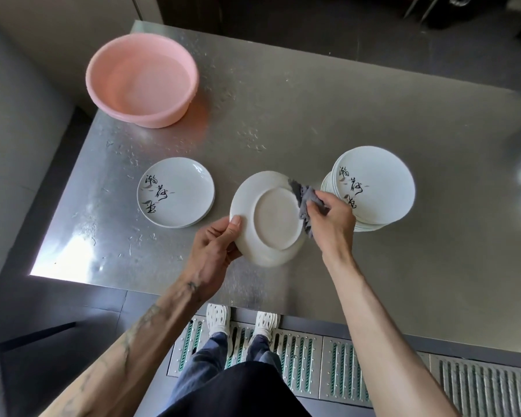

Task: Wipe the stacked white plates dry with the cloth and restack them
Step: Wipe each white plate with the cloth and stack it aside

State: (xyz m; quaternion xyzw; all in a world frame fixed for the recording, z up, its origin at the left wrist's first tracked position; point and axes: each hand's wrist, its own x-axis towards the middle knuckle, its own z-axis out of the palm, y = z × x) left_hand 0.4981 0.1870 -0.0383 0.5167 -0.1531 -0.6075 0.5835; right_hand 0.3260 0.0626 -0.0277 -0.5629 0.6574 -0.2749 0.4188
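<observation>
My left hand (pixel 215 240) grips the left rim of a white plate (pixel 268 218), held tilted above the steel table with its plain underside facing me. My right hand (pixel 331 218) holds a grey cloth (pixel 304 203) against the plate's right rim. To the right stands a tall stack of several white plates (pixel 379 188) with black calligraphy on the top one, partly hidden by my right hand. At the left, a low stack of similar plates (pixel 176 192) lies face up on the table.
A pink plastic basin (pixel 142 79) stands at the back left of the steel table (pixel 313 115). Water droplets dot the table surface. The table's near edge runs just above my feet, and a floor drain grate lies below it.
</observation>
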